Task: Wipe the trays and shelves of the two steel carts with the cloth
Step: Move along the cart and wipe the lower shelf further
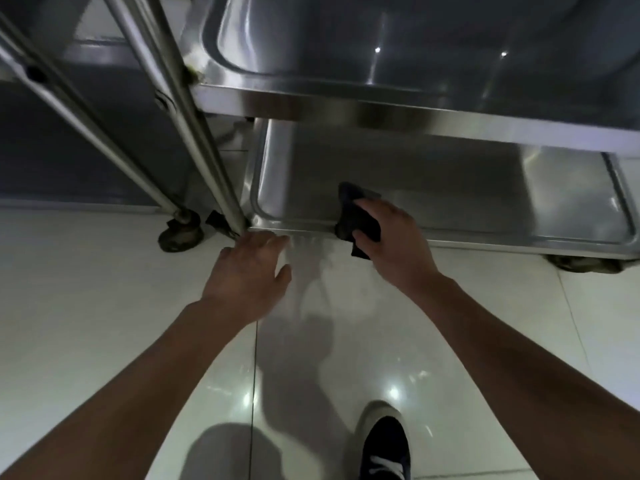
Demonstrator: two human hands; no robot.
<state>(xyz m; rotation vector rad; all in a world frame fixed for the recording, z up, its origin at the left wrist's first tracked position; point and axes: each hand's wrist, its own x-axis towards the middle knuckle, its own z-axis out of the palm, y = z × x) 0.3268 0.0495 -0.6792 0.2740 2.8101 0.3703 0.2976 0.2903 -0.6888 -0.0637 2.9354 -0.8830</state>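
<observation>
A dark cloth (356,216) is bunched in our right hand (391,233), whose fingers curl around it and press it onto the front rim of the bottom tray (450,202) of a steel cart (381,112). Part of the cloth reaches into the tray's basin, and a corner hangs over the rim toward the floor. Our left hand (249,268) hovers just in front of the tray's near left corner, fingers relaxed and spread, holding nothing; whether it touches the rim we cannot tell. Above the bottom tray sits another tray (346,36), shiny with light spots. To the left stand the slanted posts of a second cart (104,98), with a caster wheel (180,230) on the pale tiled floor (104,306). One dark shoe (384,448) shows at the bottom. We judge the lowest tray is being wiped; next, the cloth likely needs sweeping along the rim and deeper across the basin, under the overhanging tray.
</observation>
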